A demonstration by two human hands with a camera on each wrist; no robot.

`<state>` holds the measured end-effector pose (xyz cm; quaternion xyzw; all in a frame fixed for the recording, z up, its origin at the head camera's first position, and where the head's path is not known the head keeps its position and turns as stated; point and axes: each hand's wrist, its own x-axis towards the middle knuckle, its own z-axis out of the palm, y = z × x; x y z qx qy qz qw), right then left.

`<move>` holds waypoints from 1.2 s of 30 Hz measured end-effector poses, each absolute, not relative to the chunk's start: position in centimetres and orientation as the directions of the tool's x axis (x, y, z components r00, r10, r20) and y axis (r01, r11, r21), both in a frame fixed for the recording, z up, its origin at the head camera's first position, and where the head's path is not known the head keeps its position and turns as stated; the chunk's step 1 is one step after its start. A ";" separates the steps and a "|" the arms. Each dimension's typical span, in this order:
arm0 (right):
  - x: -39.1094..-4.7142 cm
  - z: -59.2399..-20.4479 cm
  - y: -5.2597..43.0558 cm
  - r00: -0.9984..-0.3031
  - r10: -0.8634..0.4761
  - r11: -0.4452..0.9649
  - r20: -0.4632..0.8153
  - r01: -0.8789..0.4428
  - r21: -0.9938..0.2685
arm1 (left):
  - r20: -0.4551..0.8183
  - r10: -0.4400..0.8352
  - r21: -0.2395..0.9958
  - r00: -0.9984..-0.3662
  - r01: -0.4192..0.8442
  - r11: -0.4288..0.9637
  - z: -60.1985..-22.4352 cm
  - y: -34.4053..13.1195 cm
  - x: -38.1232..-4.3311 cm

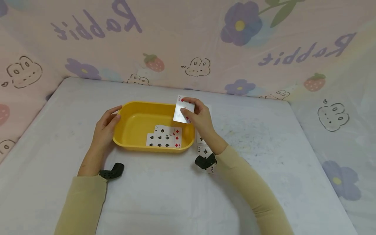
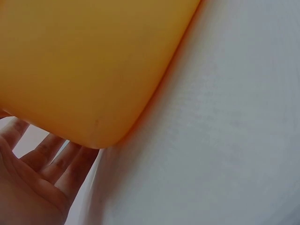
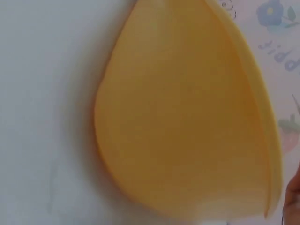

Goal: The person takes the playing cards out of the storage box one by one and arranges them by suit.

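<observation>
The biggest thing is the white table (image 1: 155, 189), and its flat top gives the rest a good place to sit. On it is the yellow tub (image 1: 152, 149), right between the two arms, maybe so both hands can get to it easily. Its sides go up all around, so the cards in it should not slide away. The left hand (image 1: 105, 125) touches the tub's left end, its fingers nearly straight with little gaps between them, probably to stop the tub wiggling. I can't tell how hard it presses. The right hand (image 1: 202, 119) pinches the five of diamonds (image 1: 180, 117) over the tub's right end. Its thumb is on the front of the card; I can't see what all the fingers do behind. Held like that, the card's face shows. In the tub, near the front wall, a two of spades (image 1: 162, 129), a six of spades (image 1: 158, 138) and a diamond card (image 1: 177, 138) overlap. Just outside the right end, a three of clubs (image 1: 204, 150) and another club card (image 1: 201, 138) lie under the right arm, likely for a short reach.
</observation>
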<state>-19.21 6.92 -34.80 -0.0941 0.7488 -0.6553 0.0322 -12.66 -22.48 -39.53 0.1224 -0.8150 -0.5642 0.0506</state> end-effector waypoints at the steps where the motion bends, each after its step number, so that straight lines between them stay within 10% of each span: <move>1: -19.3 -34.9 7.3 -0.978 -0.196 0.122 0.071 -0.096 -0.988 | -0.056 -0.258 0.932 -0.964 -0.144 0.333 -39.5 -22.5 -12.6; 36: -24.5 -38.7 18.6 -0.994 0.058 0.436 -0.090 0.106 -0.894 | -0.050 -0.264 0.940 -0.963 -0.135 0.314 -39.8 -22.5 -12.7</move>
